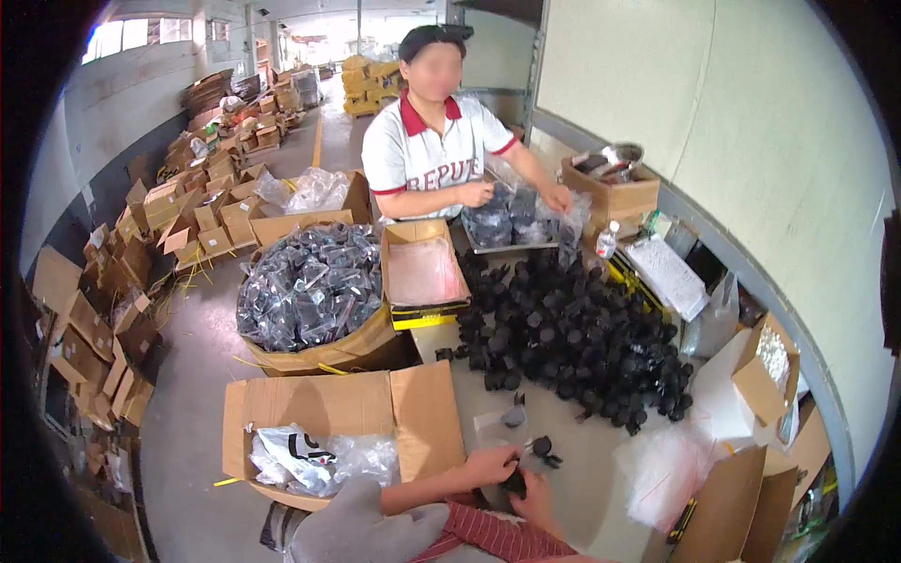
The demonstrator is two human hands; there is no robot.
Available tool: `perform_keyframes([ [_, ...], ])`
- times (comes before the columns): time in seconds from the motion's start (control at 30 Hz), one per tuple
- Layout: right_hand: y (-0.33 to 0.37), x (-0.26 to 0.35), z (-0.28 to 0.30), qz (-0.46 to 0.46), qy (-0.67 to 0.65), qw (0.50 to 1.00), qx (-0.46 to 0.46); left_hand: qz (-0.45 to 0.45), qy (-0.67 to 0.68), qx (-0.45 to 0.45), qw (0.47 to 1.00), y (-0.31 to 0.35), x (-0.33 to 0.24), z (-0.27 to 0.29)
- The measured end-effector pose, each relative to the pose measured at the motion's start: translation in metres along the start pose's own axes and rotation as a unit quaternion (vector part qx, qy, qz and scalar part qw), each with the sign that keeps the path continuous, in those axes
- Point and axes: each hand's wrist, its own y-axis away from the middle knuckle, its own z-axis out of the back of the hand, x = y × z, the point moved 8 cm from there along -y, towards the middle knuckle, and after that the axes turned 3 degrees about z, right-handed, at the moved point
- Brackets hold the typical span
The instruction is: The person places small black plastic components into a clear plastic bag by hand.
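At the near edge of the table my left hand [491, 464] and my right hand [536, 501] are close together, both closed around a small black plastic part [514, 483]; its details are mostly hidden by my fingers. Just beyond my fingertips is another black part [542, 448] with a round end and prongs. Farther ahead, a clear plastic bag [488, 429] lies flat, with a black piece [513, 415] on or in it. A large heap of similar black parts [572, 338] spreads over the table.
Across the table a co-worker [432, 141] handles clear bags beside a tray of bagged parts [507, 225]. To the left stand an open carton [427, 413], a round bin of bagged parts [310, 291] and a shallow box [422, 272]. Clear bags [662, 483] lie at the right.
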Motion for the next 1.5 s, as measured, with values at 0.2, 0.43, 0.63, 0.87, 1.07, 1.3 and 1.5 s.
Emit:
perform_keyframes([
  [0.2, -0.004, 0.022, 0.012, 0.065, 0.163, 0.984, -0.012, -0.014, -0.120, -0.010, 0.993, 0.001, -0.007, 0.018],
  [0.43, -0.017, 0.023, 0.002, -0.033, 0.094, 0.993, 0.056, -0.125, -0.190, -0.087, 0.970, 0.015, -0.025, 0.027],
  [0.63, -0.029, 0.029, 0.002, -0.038, 0.161, 0.982, 0.087, -0.118, -0.145, -0.170, 0.968, 0.021, -0.017, 0.043],
  [0.87, -0.025, 0.025, -0.002, -0.060, 0.170, 0.984, 0.007, 0.006, -0.187, -0.109, 0.976, 0.035, -0.002, 0.036],
  [1.07, -0.024, 0.004, -0.004, -0.100, 0.183, 0.978, 0.011, -0.048, -0.147, -0.096, 0.983, 0.033, -0.017, 0.031],
  [1.3, -0.029, 0.016, 0.001, -0.044, 0.038, 0.998, 0.026, -0.034, -0.090, -0.088, 0.991, 0.034, 0.018, 0.015],
  [1.5, -0.037, 0.005, -0.009, -0.082, 0.150, 0.984, 0.051, -0.076, -0.074, -0.072, 0.992, 0.030, 0.021, 0.009],
])
